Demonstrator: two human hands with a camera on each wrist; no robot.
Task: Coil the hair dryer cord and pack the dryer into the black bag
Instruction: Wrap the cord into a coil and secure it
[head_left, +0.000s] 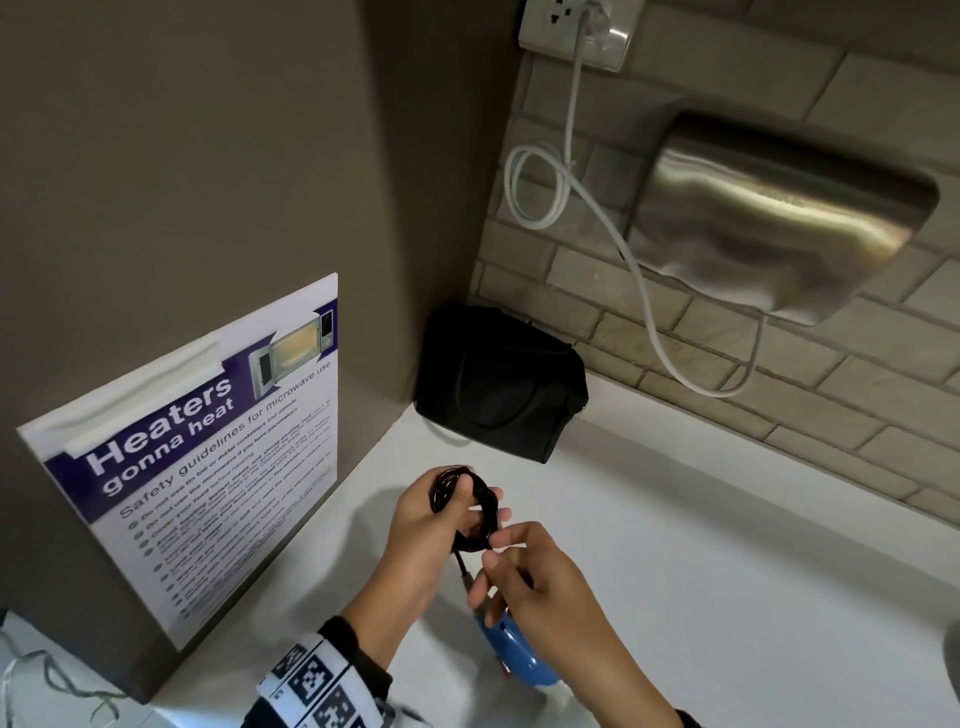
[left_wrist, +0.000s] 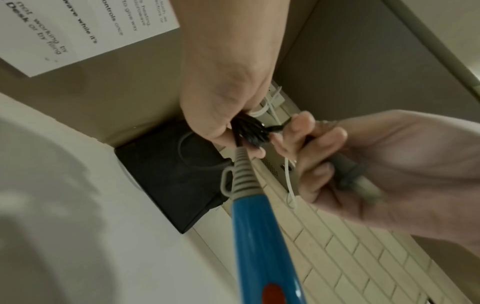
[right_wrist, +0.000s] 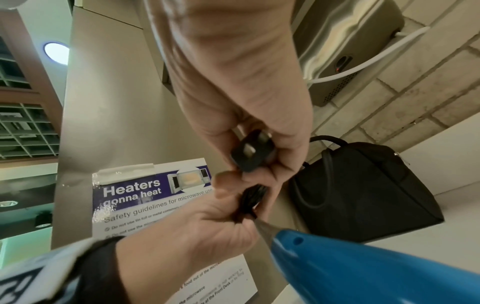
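Left hand has the cord bunched up in it: black, thin, glossy loops stacked into a rough oval ring, fingers curled thru and round the bundle. Right hand sits just beside it, thumb and forefinger at the ring's lower edge, other fingers folded over the plug, a chunky black block w/ flat metal pins, seen from the right wrist cam. So both hands are clamped on something, neither loose.

Dryer hangs below the hands, between the wrists, off the counter as far as I can tell. Body is smooth shiny blue plastic, tapering to a handle; a ribbed grey strain-relief sleeve w/ a small hang loop joins it to the cord. Orange-red switch shows on the handle in the left wrist cam.

Bag waits in the corner, well apart from the hands: matte black fabric, boxy w/ soft rounded edges, a curved strap lying across its front, zip along the top. It touches the grey side panel and the brick-pattern wall.

Counter is plain white, smooth. A laminated microwave safety poster, purple banner, is taped to the panel. On the brick wall, a brushed-steel hand drier w/ a white cable looped up to a socket.
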